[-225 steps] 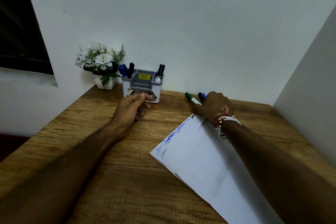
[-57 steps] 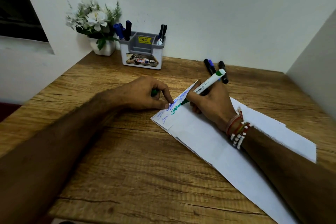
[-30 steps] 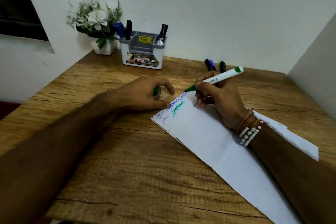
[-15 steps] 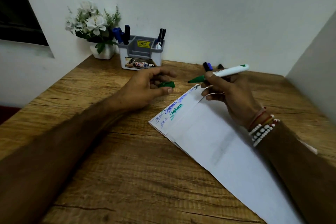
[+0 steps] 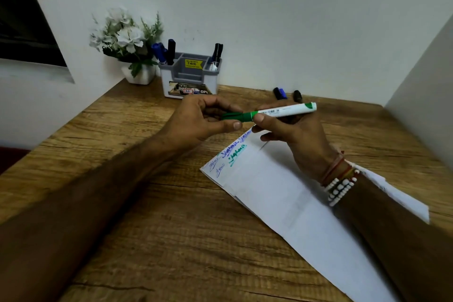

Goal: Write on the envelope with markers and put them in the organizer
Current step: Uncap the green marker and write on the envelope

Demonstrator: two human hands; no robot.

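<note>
The green marker (image 5: 284,111) lies level in the air above the envelope's (image 5: 282,198) written far corner. The right hand (image 5: 299,140) grips its white barrel and the left hand (image 5: 203,122) pinches the green cap (image 5: 235,116) at its tip end. The envelope lies flat on the table (image 5: 171,240). Loose markers (image 5: 280,93) lie behind, and the organizer (image 5: 190,81) stands by the wall.

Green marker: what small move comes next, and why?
Probably press the cap home. The left hand holds it at the tip of the marker, the right hand grips the barrel, and green writing is already on the envelope.
</note>
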